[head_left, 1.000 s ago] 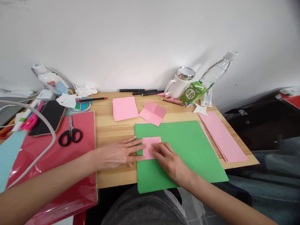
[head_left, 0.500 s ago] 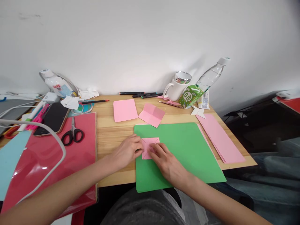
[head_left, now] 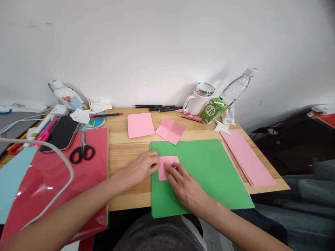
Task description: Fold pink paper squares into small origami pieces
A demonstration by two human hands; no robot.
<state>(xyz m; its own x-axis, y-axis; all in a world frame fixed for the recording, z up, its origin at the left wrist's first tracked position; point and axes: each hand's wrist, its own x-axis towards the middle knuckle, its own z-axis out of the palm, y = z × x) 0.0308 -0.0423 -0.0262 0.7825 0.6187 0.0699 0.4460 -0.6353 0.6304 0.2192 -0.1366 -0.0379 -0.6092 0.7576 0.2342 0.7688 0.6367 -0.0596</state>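
Just below the middle of the frame, a folded pink square [head_left: 167, 160] lies flat between the two hands, near the left edge of the green sheets [head_left: 209, 167]. Its left side meets the left hand [head_left: 142, 167], whose fingers are curled in, tips at the paper's edge; whether they pinch it, I cannot tell. From the lower right comes the right hand [head_left: 185, 184], half closed with fingers bent, fingertips resting on the square and covering part of its centre and right side; any grip there is hidden. Diagonal creases run to the square's corners. Above it in the frame lie a creased pink sheet [head_left: 170, 130] and a pink stack [head_left: 141, 124].
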